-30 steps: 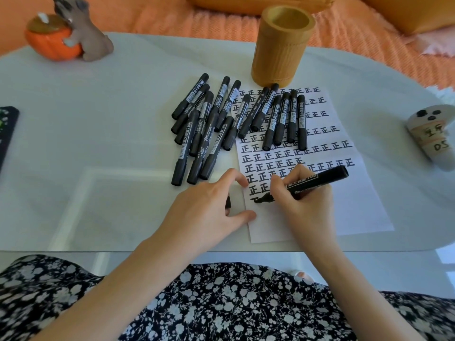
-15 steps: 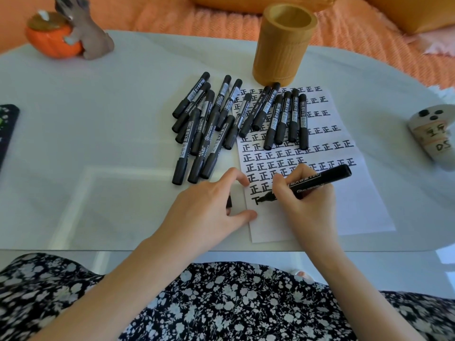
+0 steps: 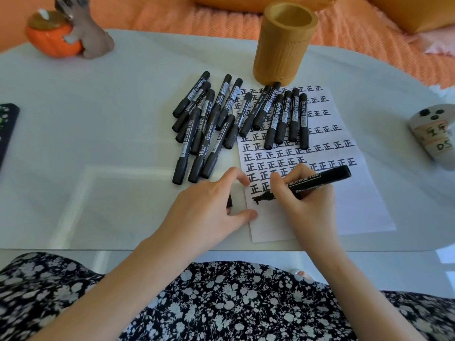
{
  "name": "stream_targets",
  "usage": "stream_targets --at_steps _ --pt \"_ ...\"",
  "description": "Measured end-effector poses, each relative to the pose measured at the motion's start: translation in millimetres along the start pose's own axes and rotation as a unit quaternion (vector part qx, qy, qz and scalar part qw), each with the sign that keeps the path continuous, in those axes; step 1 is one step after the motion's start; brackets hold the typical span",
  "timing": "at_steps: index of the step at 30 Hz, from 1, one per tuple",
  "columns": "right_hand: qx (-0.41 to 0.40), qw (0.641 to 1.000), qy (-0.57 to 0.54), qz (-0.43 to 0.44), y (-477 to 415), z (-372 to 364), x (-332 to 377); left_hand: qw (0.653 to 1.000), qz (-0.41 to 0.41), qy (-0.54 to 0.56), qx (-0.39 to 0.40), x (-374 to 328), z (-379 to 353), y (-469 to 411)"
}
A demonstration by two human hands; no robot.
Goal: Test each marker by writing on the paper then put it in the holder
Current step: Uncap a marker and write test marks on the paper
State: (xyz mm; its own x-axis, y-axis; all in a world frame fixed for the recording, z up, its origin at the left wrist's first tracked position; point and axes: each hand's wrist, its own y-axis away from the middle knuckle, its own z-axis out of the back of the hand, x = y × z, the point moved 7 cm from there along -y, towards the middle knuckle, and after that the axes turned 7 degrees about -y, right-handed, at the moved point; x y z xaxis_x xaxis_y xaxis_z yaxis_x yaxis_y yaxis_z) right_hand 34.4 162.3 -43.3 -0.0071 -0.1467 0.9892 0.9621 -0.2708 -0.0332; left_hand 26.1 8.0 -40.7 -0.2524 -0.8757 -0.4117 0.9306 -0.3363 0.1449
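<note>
My right hand (image 3: 307, 205) grips an uncapped black marker (image 3: 320, 178), its tip touching the white paper (image 3: 357, 205) at the left of a fresh row under rows of written characters. My left hand (image 3: 204, 210) rests at the paper's left edge, thumb and forefinger on the sheet. A small black cap (image 3: 229, 200) peeks out from under its curled fingers. Several capped black markers (image 3: 204, 134) lie piled left of the paper, and more markers (image 3: 283, 119) lie on its top part. The wooden holder (image 3: 280, 45) stands upright behind the paper and looks empty.
An orange pumpkin figurine with a grey animal (image 3: 66, 35) sits at the back left. A white ghost-like object (image 3: 433, 134) lies at the right. A dark flat object (image 3: 6, 129) is at the left edge. The table's front edge (image 3: 98, 249) runs just below my hands.
The marker tip has drawn new black strokes at the start of the lowest row. My left hand has stayed in place on the paper's edge.
</note>
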Motion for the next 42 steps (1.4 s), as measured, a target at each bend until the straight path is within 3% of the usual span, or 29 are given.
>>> stream_targets --at_steps 30,42 --pt "0.023 1.0 0.02 -0.009 1.8 -2.5 -1.8 1.0 -0.006 -0.001 0.002 -0.6 -0.6 -0.6" --pt "-0.024 0.999 0.022 -0.003 0.9 5.4 0.9 1.0 -0.011 -0.001 0.001 -0.5 -0.9 -1.5"
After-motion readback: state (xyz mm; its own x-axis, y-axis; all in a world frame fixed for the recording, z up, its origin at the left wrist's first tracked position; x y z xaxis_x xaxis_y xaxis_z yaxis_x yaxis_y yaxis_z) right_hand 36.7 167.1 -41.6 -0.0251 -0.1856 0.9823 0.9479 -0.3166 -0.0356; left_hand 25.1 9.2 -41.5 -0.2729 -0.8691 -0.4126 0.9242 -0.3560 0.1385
